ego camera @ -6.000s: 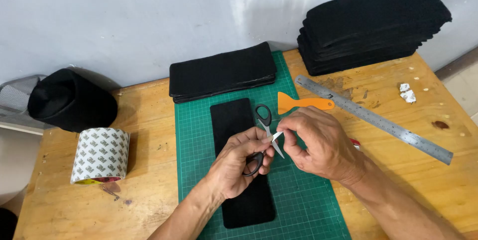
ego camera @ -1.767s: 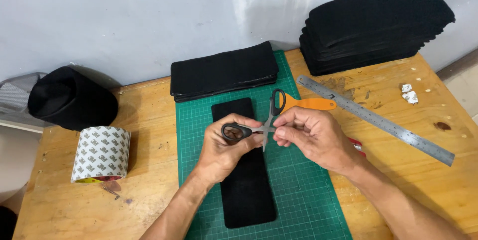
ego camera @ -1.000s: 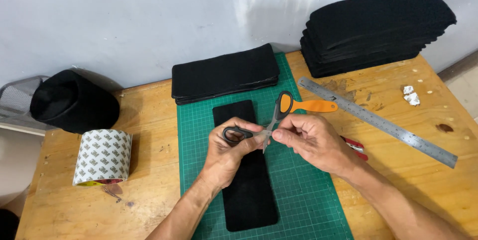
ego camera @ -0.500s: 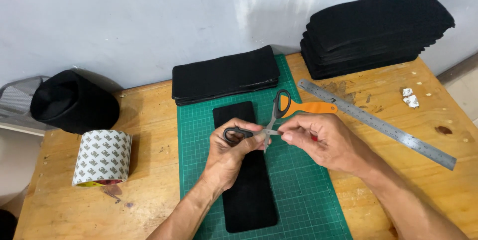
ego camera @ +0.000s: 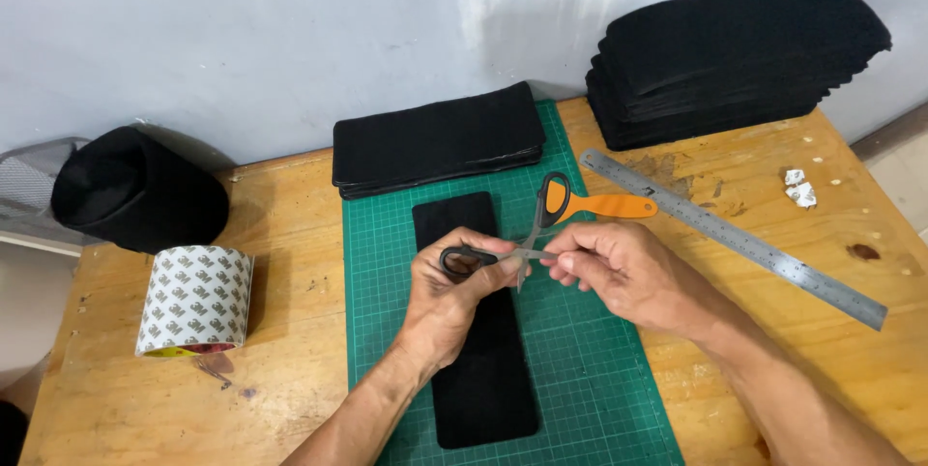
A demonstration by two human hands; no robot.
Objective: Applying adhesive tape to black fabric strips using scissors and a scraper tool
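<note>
My left hand (ego camera: 454,297) grips one black handle of a pair of scissors (ego camera: 527,239) above a long black felt strip (ego camera: 474,331) on the green cutting mat (ego camera: 599,379). The scissors are spread open, and their other handle points up toward the orange scraper (ego camera: 609,205). My right hand (ego camera: 619,273) pinches at the blade with thumb and forefinger. Whatever small thing sits between the fingertips is too small to make out.
A low stack of black felt strips (ego camera: 435,137) lies at the mat's far end. A tall pile of black sheets (ego camera: 735,50) sits at the back right. A steel ruler (ego camera: 735,239) lies diagonally on the right. A tape roll (ego camera: 193,302) and a black pouch (ego camera: 135,190) are on the left.
The scissors went from nearly upright in both hands to spread open, one handle swung up toward the scraper. My right hand's pinch has slid along the blade.
</note>
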